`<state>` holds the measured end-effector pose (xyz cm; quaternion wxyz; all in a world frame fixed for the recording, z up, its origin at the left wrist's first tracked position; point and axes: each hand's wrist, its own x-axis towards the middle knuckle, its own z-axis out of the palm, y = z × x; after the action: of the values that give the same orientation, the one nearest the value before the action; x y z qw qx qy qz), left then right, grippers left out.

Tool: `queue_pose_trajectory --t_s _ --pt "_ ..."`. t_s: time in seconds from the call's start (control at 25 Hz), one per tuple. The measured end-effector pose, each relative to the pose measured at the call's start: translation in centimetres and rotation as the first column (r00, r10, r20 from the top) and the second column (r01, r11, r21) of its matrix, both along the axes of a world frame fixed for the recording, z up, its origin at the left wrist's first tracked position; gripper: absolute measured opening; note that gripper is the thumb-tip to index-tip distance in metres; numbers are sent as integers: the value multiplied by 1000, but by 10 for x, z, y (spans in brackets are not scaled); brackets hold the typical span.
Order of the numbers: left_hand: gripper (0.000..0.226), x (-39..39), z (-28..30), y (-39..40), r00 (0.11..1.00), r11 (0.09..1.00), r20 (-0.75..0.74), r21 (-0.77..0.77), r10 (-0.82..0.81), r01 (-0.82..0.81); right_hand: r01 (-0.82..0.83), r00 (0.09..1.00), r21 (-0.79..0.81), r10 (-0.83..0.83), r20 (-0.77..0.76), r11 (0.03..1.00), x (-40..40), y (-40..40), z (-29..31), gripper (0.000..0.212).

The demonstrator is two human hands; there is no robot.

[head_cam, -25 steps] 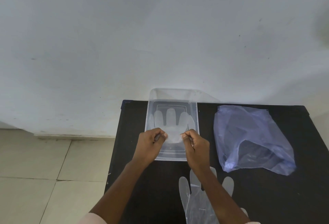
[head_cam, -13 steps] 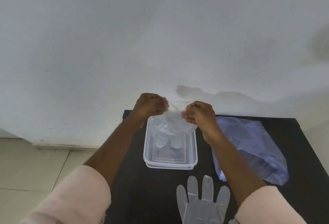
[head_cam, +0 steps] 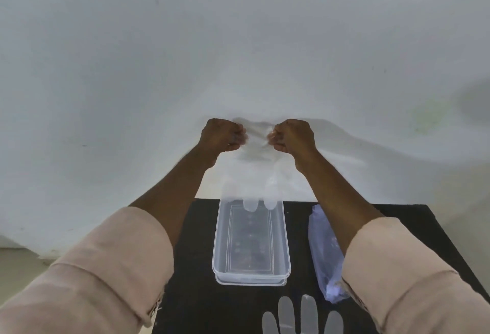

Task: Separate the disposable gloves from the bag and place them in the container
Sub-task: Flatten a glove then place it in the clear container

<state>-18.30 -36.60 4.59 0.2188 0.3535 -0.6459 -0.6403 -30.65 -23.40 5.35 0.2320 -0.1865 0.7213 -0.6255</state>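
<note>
Both hands are now higher than half a second ago, raised well above the container, and the clear disposable glove (head_cam: 256, 158) is hanging longer between them, in front of the white wall (head_cam: 132, 68). The left hand (head_cam: 221, 134) is closing into a fist on the left edge of the glove's cuff, and the right hand (head_cam: 291, 134) is doing the same on the right edge; the fingers of both hands are curling tightly on the thin plastic. The cuff is stretching and wrinkling between the two fists. The glove is hanging down with its fingertips pointing to the table, and two of the tips are reaching just inside the far end of the clear plastic container (head_cam: 285, 248). This container is standing on the black table (head_cam: 196, 254), and I cannot tell if anything else is lying inside it. Another clear glove (head_cam: 305, 315) is lying flat on the table near the bottom edge, in front of the container, with its fingertips pointing toward it. The bluish plastic bag (head_cam: 322, 248) is lying to the right of the container, partly hidden behind the right forearm. Both forearms are coming out of light pink sleeves (head_cam: 106, 267).
</note>
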Motion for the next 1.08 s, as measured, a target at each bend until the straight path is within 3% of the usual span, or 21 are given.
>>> queue_pose_trajectory --t_s 0.2,0.36,0.6,0.72,0.88,1.08 --pt "19 14 31 21 952 985 -307 -170 -12 -43 27 907 -218 -115 -404 976 19 20 21 15" --pt "18 43 1 51 929 970 -365 -239 -60 -31 28 849 -330 -197 -491 944 56 56 -7 12" --pt "9 78 -112 77 998 919 -55 -395 -19 -4 11 892 -166 -85 -444 986 82 94 -128 22" --pt "14 90 -155 82 990 808 136 -580 -23 98 -53 888 -63 18 -459 997 87 103 -169 20" --pt "27 99 -191 81 916 632 401 -715 21 299 -70 845 157 142 -515 985 88 104 -202 18" --pt "24 103 -203 82 866 504 496 -763 56 405 -124 698 402 368 -614 907 88 109 -222 40"
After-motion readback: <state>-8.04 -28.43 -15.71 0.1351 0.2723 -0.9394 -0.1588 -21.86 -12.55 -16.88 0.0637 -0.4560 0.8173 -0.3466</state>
